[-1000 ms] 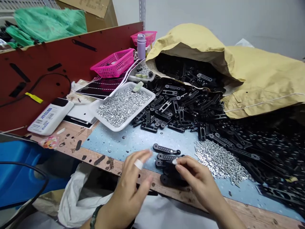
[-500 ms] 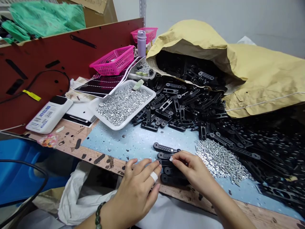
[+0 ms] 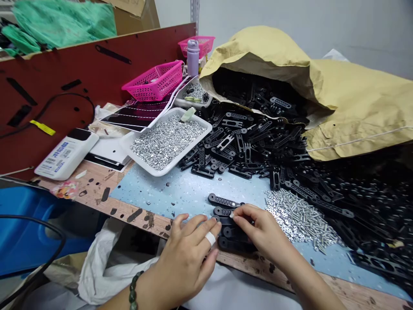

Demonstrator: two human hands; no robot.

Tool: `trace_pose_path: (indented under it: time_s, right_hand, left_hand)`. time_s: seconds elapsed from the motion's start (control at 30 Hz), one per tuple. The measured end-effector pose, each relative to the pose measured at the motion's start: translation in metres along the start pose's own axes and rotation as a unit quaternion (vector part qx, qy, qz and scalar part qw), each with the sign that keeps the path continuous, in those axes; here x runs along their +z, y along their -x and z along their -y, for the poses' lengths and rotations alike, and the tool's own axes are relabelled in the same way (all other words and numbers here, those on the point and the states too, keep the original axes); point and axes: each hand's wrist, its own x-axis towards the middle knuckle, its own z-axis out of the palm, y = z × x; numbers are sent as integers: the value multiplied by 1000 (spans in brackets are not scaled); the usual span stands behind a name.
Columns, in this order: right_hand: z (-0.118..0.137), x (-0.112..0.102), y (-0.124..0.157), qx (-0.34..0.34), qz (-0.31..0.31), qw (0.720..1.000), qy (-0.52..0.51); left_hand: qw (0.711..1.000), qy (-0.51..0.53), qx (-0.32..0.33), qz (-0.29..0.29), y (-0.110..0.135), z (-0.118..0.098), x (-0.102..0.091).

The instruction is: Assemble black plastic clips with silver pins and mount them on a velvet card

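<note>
Several black plastic bars (image 3: 223,200) lie in a short row near the table's front edge, the top one with a small metal piece at its right end. My left hand (image 3: 190,245) has its fingers stretched out, a white band round one of them. Its fingertips rest at the left ends of the lower bars (image 3: 234,245). Over the right part of the row, my right hand (image 3: 258,221) has thumb and forefinger pinched together at the second bar (image 3: 222,211). A small whitish bit shows at those fingertips; what they pinch is too small to name.
To the right lies a pile of silver screws (image 3: 303,217). Behind are heaped black plastic parts (image 3: 235,142) and an open paper sack (image 3: 264,47). A white tray (image 3: 158,172) of small metal pieces, a pink basket (image 3: 155,84) and a purple bottle (image 3: 192,60) stand left and back.
The view has shifted very slightly. Both hands keep nearly the same place at the row of bars, with the right fingertips still pinched.
</note>
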Motion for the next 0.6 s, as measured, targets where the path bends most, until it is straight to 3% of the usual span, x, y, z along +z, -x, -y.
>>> trace_pose_path:
  time_s: [0.2, 0.3, 0.37, 0.47, 0.53, 0.6]
  right_hand:
    - [1, 6, 0, 5, -55, 994, 91]
    - [1, 2, 0, 12, -81, 981, 175]
    - [2, 0, 5, -4, -123, 964, 235]
    - [7, 9, 23, -106, -184, 948, 238]
    - [13, 26, 40, -188, -159, 955, 168]
    - [18, 47, 57, -238, -94, 961, 106]
  left_hand:
    - [1000, -8, -5, 8, -5, -4, 4]
    - [999, 37, -24, -9, 20, -1, 1]
    - [990, 96, -98, -31, 47, 2, 3]
    - [947, 174, -271, -7, 85, 2, 19]
    - [906, 252, -339, 17, 98, -3, 33]
    - [862, 355, -360, 24, 99, -10, 42]
